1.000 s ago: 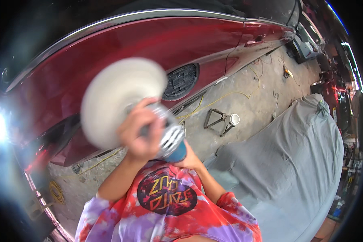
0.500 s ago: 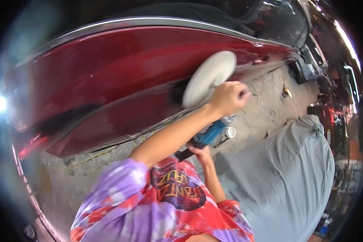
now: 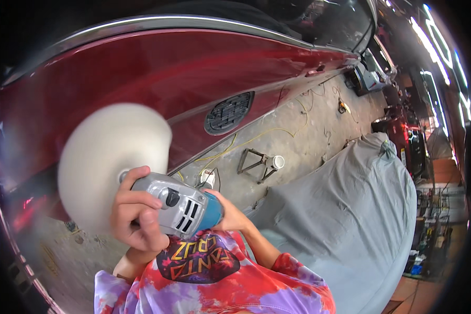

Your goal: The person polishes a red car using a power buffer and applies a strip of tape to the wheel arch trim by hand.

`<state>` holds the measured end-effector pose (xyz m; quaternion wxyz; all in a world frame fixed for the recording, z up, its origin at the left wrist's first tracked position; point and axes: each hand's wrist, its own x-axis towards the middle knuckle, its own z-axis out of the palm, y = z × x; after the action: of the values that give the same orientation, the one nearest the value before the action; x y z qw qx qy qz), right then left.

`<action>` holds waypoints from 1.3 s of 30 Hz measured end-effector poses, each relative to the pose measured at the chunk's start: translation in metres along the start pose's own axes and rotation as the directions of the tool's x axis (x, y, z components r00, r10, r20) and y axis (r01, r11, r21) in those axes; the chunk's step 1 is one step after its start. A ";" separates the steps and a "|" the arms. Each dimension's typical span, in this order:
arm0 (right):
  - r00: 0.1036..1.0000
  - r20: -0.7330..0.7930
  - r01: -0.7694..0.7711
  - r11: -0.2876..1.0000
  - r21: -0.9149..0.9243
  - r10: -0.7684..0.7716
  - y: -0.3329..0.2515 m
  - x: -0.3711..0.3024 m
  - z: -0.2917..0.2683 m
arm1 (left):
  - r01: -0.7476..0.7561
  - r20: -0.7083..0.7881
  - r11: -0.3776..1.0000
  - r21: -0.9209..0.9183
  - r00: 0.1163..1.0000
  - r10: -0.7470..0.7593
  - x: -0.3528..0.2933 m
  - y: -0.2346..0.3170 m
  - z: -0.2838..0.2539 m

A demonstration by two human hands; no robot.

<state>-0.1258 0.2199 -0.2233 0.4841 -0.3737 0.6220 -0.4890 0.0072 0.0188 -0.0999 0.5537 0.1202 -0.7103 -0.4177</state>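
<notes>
Both my hands are on a polisher with a grey metal head, a teal body and a large round white pad. My left hand is closed at the head just behind the pad, fingers curled; part of its grip is hidden. My right hand wraps the teal body at the other end. The pad overlaps the dark red vehicle panel at its lower left, its edge blurred. Whether it touches the paint I cannot tell. A black slotted oval vent sits low on the panel, right of the pad.
A yellow cord trails over the concrete floor. Beyond my hands stands a small metal stand with a white cup-like piece. A grey cover drapes a large object on the right. Loaded shelves are at far right.
The polisher has swung left and closer to me, from over the vent to the panel's left part. Its grey head now shows from above, and the vent is uncovered. Both hands keep hold.
</notes>
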 end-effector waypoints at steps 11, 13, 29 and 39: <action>0.917 -0.373 -0.165 0.986 -0.026 0.144 -0.057 -0.064 -0.105 | 0.111 -0.031 0.915 -0.388 0.991 -0.133 0.072 -0.019 0.158; 0.886 -0.430 -0.207 0.978 -0.038 0.171 -0.057 -0.068 -0.115 | 0.133 -0.034 0.915 -0.381 0.987 -0.158 0.080 -0.023 0.188; 0.985 -0.172 -0.078 0.938 -0.338 0.020 -0.083 -0.045 -0.064 | 0.083 -0.194 0.955 -0.286 0.971 -0.142 0.056 0.010 0.065; 0.992 -0.116 -0.098 0.900 -0.424 0.053 -0.139 -0.060 -0.105 | 0.018 -0.426 0.933 -0.360 0.887 -0.181 0.068 0.017 0.085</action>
<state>-0.2136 0.2685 -0.0686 0.3767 -0.4212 0.7520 -0.3394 -0.0875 0.0252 -0.0436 0.6932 0.1517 -0.4703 -0.5246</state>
